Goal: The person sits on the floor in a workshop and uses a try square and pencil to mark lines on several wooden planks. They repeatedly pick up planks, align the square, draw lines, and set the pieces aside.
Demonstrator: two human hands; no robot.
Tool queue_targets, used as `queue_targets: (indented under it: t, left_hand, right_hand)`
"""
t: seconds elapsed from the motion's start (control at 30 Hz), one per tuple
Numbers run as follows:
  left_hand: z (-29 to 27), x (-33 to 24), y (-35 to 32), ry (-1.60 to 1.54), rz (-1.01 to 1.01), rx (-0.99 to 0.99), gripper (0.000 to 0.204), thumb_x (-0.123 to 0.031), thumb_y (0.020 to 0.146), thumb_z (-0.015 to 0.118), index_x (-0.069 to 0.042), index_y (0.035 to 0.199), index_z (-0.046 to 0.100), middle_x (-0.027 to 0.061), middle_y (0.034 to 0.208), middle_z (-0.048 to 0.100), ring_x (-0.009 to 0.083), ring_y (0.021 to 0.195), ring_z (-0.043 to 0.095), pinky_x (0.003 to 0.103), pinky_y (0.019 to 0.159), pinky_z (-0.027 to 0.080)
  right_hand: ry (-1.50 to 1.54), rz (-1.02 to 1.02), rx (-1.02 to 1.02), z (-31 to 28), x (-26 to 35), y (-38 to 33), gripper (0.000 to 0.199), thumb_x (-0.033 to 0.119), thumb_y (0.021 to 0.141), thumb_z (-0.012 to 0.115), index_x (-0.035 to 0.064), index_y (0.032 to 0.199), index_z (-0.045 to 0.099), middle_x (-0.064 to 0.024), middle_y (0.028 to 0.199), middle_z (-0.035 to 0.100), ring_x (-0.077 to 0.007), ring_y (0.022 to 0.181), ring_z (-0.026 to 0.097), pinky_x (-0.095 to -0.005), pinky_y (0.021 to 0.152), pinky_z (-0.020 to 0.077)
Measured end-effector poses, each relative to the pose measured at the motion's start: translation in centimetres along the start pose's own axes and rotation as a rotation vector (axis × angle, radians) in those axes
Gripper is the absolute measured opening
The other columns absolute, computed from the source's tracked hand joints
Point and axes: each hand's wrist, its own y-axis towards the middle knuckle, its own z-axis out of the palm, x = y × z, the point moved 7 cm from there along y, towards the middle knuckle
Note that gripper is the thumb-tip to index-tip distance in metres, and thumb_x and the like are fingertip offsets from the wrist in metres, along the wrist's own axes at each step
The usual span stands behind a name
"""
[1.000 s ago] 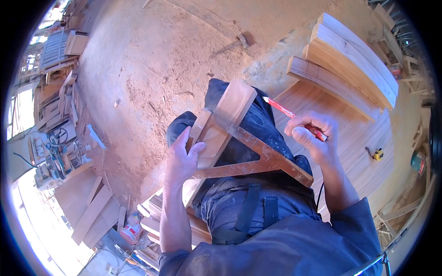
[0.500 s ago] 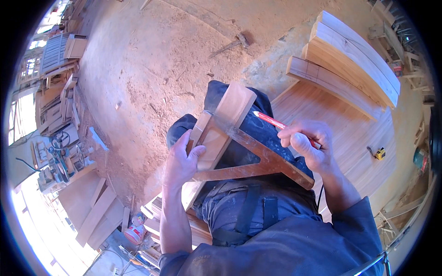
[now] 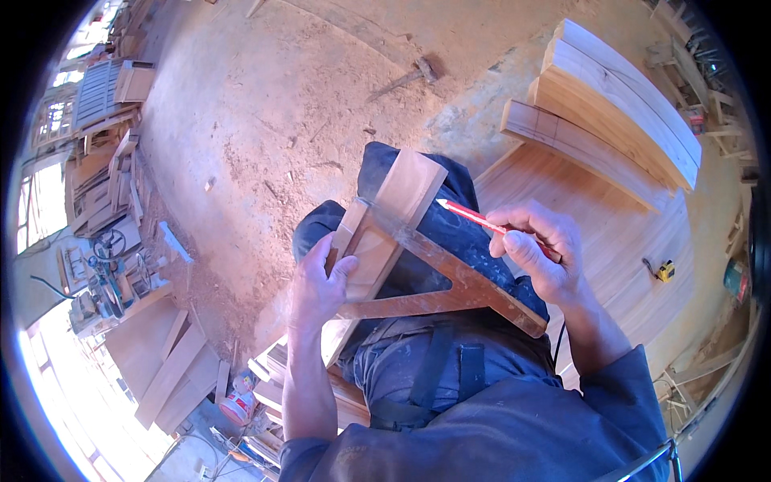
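Across my lap slants a pale wooden board (image 3: pixel 411 181), with a brown wooden carpenter's square (image 3: pixel 458 267) lying over it. My left hand (image 3: pixel 317 283) is closed around the thick end piece of the square, its thumb on top and the other fingers at the outer side, partly hidden. One leg of the square runs over the board and out to the right across my thigh. My right hand (image 3: pixel 536 245) pinches a red pencil (image 3: pixel 474 215) beside the board. The pencil's pale tip points up and left, apart from the wood.
Curved timber beams (image 3: pixel 618 104) lie on a broad wooden panel (image 3: pixel 594 265) at the right, near a yellow tape measure (image 3: pixel 664 271). A hammer (image 3: pixel 405 78) rests on the dusty floor ahead. Wood offcuts (image 3: pixel 173 365) and a power tool (image 3: pixel 104 273) stand at the left.
My right hand and the pencil have shifted very slightly, the pencil tip a little left and down. The left hand, square and board look almost unchanged.
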Motion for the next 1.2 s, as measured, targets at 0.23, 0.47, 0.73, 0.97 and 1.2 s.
queue_targets:
  t: [0.23,0.47,0.73,0.97,1.2]
  left_hand:
    - [-0.1,0.0,-0.2,0.046,0.021,-0.057,0.046,-0.019,0.091,0.075,0.001,0.13,0.063,0.023,0.108,0.074,0.0325,0.101,0.073,0.04,0.088,0.055]
    - [-0.1,-1.1,-0.3,0.085,0.059,-0.092,0.044,-0.024,0.092,0.074,0.003,0.127,0.065,0.0139,0.088,0.069,0.0167,0.083,0.064,0.035,0.077,0.053]
    - [-0.1,-1.1,-0.3,0.092,0.005,-0.103,0.041,-0.019,0.088,0.075,0.003,0.122,0.065,0.023,0.099,0.071,0.0332,0.088,0.071,0.04,0.08,0.054]
    - [0.0,-0.8,-0.2,0.139,0.009,-0.116,0.045,-0.021,0.089,0.076,0.005,0.123,0.064,0.0245,0.103,0.071,0.0359,0.093,0.072,0.042,0.082,0.055]
    - [0.0,-1.5,-0.2,0.159,-0.028,-0.072,0.042,-0.02,0.09,0.074,0.002,0.124,0.065,0.0241,0.108,0.072,0.0365,0.101,0.072,0.043,0.087,0.055]
  right_hand:
    - [-0.065,-0.013,-0.009,-0.2,0.6,-0.2,0.028,0.025,0.102,0.066,0.0005,0.114,0.07,-0.0118,0.09,0.074,-0.0169,0.079,0.073,-0.0278,0.07,0.0539]
    - [-0.097,-0.008,-0.017,-0.2,0.4,-0.4,0.025,0.022,0.1,0.067,0.0014,0.114,0.07,-0.0123,0.091,0.074,-0.0179,0.08,0.074,-0.0293,0.071,0.0543]
    - [-0.116,0.0,-0.028,-0.1,0.2,-0.3,0.026,0.024,0.099,0.068,0.002,0.114,0.069,-0.0136,0.093,0.074,-0.0207,0.081,0.072,-0.0304,0.074,0.0539]
    - [-0.112,0.0,-0.004,0.2,0.1,0.1,0.029,0.026,0.099,0.069,0.0015,0.114,0.069,-0.0145,0.095,0.074,-0.0221,0.083,0.072,-0.0321,0.075,0.0542]
    - [-0.176,0.008,0.025,0.9,0.3,0.8,0.028,0.026,0.1,0.068,0.0025,0.116,0.069,-0.0142,0.094,0.073,-0.0245,0.083,0.072,-0.0333,0.075,0.0542]
